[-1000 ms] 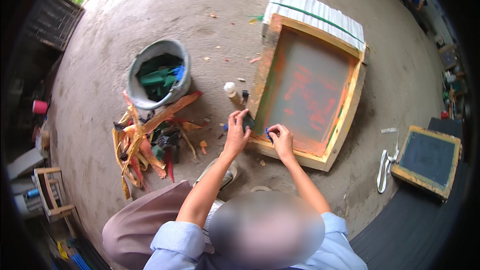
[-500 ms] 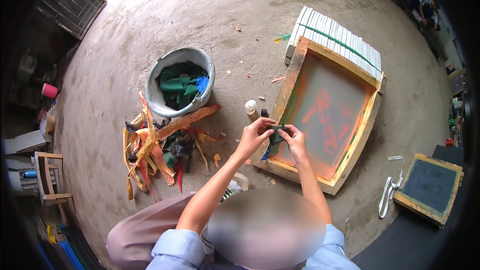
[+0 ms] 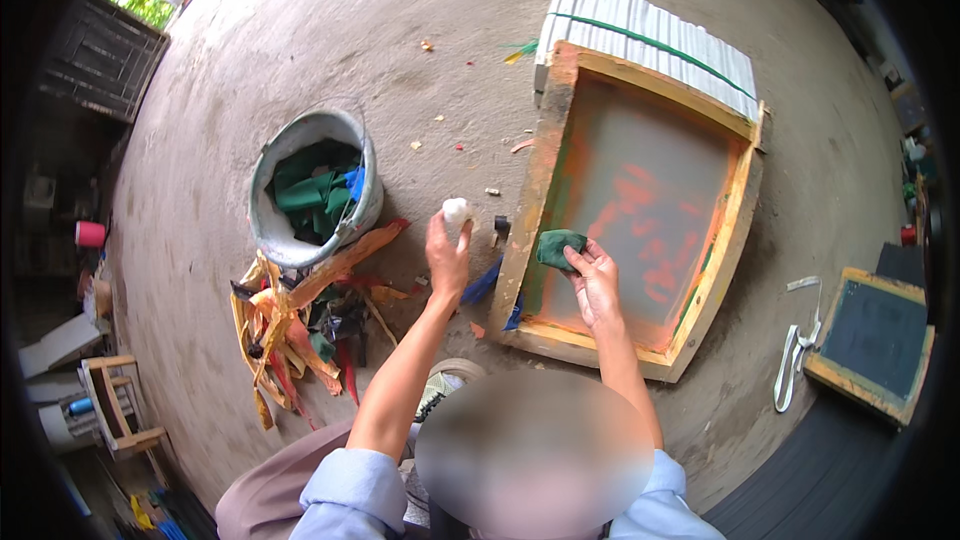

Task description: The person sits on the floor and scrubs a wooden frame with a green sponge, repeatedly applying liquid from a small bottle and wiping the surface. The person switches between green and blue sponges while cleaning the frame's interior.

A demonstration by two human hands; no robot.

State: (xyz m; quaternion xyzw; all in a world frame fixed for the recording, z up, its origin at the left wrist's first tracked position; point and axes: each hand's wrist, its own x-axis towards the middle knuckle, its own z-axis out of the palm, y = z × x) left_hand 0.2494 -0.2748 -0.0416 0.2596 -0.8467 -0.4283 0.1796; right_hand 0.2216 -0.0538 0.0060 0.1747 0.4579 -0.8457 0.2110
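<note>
My right hand (image 3: 596, 285) pinches a folded dark green cloth (image 3: 560, 250) between thumb and fingers, above the left part of a wooden-framed printing screen (image 3: 690, 365). Left of that frame, my left hand (image 3: 447, 260) closes around a small bottle with a rounded white top (image 3: 456, 210). The bottle's body is mostly hidden behind the fingers. Orange-red stains mark the screen's pale mesh, and green smears run along its inner left edge. A small black cylinder (image 3: 501, 224) stands on the floor between the bottle and the frame.
A grey bucket (image 3: 262, 210) holding green and blue cloths stands at left, with torn orange, red and black scraps (image 3: 295, 330) heaped beside it. A strapped white stack (image 3: 650, 45) props the screen's far end. A smaller dark screen (image 3: 872, 340) and white strap (image 3: 785, 380) lie at right.
My hands have parted: the left let go of the green cloth and moved left to the white-topped bottle. My right hand keeps the cloth. The whole view has shifted.
</note>
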